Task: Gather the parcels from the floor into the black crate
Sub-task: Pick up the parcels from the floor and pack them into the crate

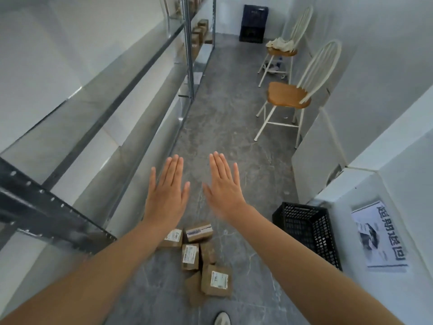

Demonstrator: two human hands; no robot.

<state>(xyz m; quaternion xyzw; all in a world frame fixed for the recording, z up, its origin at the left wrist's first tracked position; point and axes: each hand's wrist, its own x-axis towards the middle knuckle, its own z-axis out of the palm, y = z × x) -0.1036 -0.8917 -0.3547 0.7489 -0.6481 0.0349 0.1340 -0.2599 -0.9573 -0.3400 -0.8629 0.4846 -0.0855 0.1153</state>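
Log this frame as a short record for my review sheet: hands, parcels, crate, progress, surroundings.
left hand: open, fingers straight, palm down, holding nothing
right hand: open, fingers straight, palm down, holding nothing
parcels: about six brown boxes clustered on the floor
black crate: by the right wall, right of the parcels; no parcel visible inside
progress: nothing picked up yet
surroundings: metal shelving on the left, two chairs along the right wall, second dark crate at the far end

both arms outstretched, left hand (166, 193) and right hand (224, 188) flat, fingers straight.
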